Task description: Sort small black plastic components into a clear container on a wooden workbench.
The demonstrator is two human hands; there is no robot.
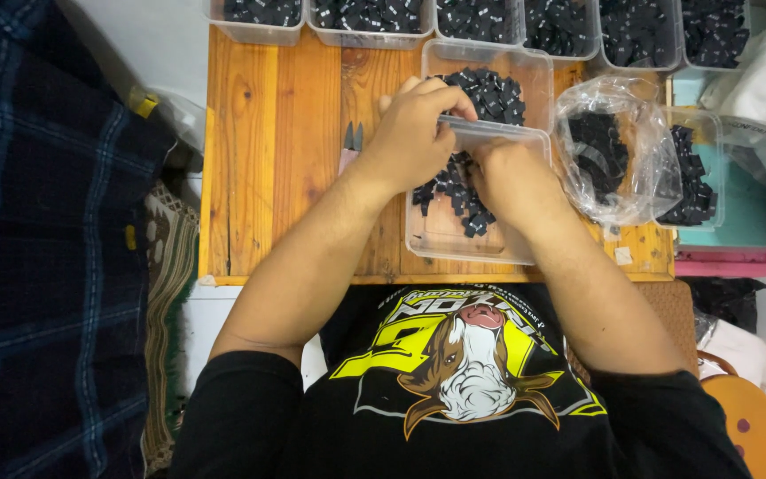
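A clear plastic box (472,232) sits on the wooden worktop (285,168), right in front of the person. Inside it lies a heap of small black plastic pieces (456,197). The left hand (414,137) rests over the far rim of this box, with its fingers bent down toward the pieces. The right hand (511,182) is inside the box, on top of the heap. Both hands have their fingers curled in, but the fingertips are hidden, so you cannot tell if either grip is shut on a piece.

Just behind this box is a second clear plastic box (489,80) with more black pieces in it. The two boxes touch. Beside the left hand, a small pair of cutters with a pink handle (350,144) lies on the wood. To the right, near the right hand, is a crinkly clear plastic bag (618,146) with black pieces inside. Past the bag stands one more clear box of black pieces (693,173).

Along the far edge of the worktop runs a row of clear tubs (489,22), all full of black pieces. A dark blue checked cloth (37,257) lies well off to the left
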